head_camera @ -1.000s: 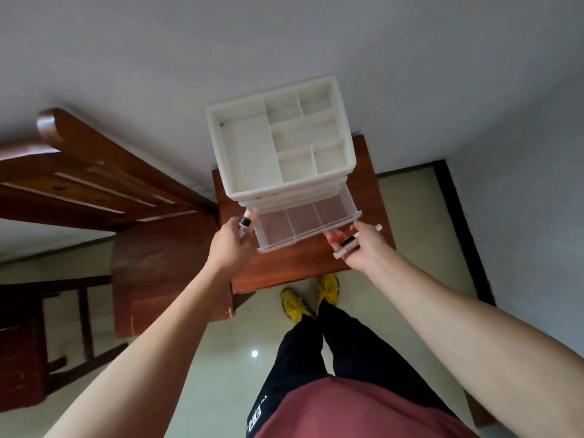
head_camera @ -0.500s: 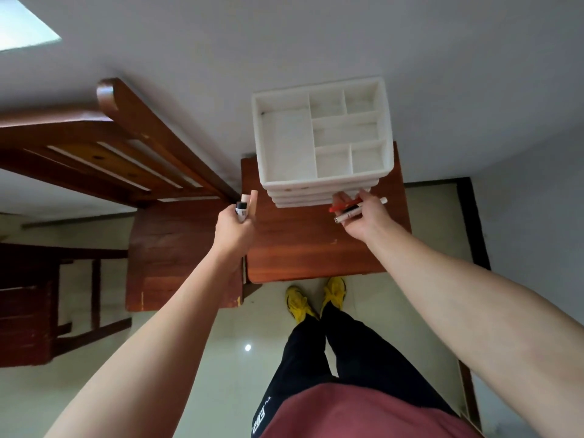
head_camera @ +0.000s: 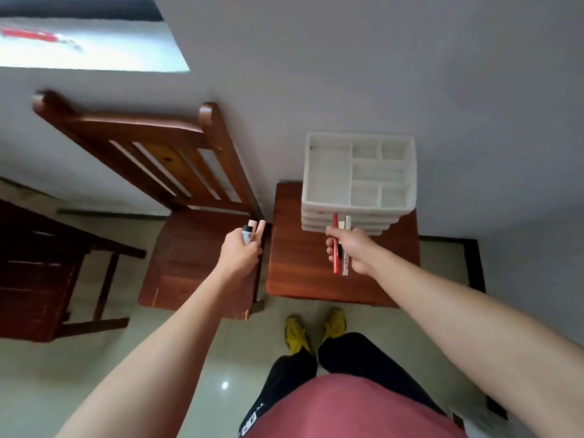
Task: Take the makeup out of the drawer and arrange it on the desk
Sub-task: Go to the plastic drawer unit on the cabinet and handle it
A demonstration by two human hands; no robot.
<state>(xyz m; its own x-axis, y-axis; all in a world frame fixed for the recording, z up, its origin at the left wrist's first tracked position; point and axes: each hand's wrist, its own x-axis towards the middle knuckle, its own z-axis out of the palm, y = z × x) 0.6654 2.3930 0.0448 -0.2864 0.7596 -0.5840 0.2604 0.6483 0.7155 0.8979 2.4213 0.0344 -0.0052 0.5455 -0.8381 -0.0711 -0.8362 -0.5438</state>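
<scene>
A white drawer organizer (head_camera: 358, 181) with an open divided top tray stands at the back of a small wooden desk (head_camera: 303, 273); its drawers look pushed in. My left hand (head_camera: 240, 251) hovers over the gap between chair and desk and grips small makeup tubes (head_camera: 248, 233), one white with a dark cap, one pale pink. My right hand (head_camera: 354, 249) is over the desk in front of the organizer and holds a red pencil (head_camera: 335, 248) together with slim silver and dark sticks (head_camera: 346, 245).
A wooden chair (head_camera: 189, 248) stands directly left of the desk, its slatted back against the grey wall. A dark wooden piece of furniture (head_camera: 38, 270) is at far left. My legs and yellow shoes (head_camera: 316, 330) are on the tiled floor before the desk.
The clear lower drawer, open a second ago, is now pushed in. Both hands have drawn back from the organizer with the makeup still held; my view has swung left.
</scene>
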